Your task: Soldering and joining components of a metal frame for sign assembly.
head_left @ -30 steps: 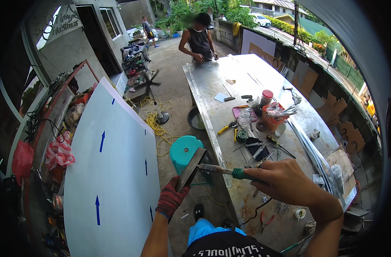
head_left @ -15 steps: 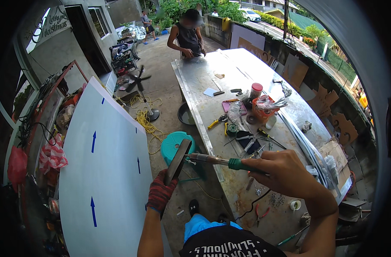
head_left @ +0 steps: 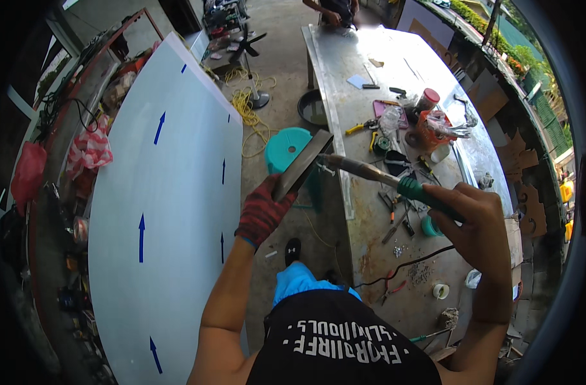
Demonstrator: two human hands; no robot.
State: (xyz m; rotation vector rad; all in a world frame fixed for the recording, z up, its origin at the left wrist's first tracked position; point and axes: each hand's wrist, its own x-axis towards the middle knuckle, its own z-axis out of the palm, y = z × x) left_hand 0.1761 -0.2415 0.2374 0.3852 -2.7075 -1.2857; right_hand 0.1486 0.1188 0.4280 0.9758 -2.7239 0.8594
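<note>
My left hand (head_left: 264, 208), in a red and black striped glove, is closed around a flat grey metal piece (head_left: 303, 163) tilted up to the right above the turquoise stool (head_left: 282, 147). My right hand (head_left: 466, 208) is bare and closed on a tool (head_left: 370, 173) with a green handle and a long metal body. The tool's tip is at the metal piece's right side, with a small pale metal bit (head_left: 326, 169) hanging there; I cannot tell whether they touch.
A worn metal table (head_left: 376, 263) on my right holds tools, containers and loose bits. A white panel (head_left: 164, 276) with blue arrows fills my left. A fan (head_left: 254, 96), yellow cord (head_left: 248, 119) and black basin (head_left: 311, 109) lie ahead; a co-worker (head_left: 331, 13) stands at the table's far end.
The view has tilted downward, showing more of my body. Both hands, with the metal piece and tool, now sit higher in the picture; the right hand has also moved rightward.
</note>
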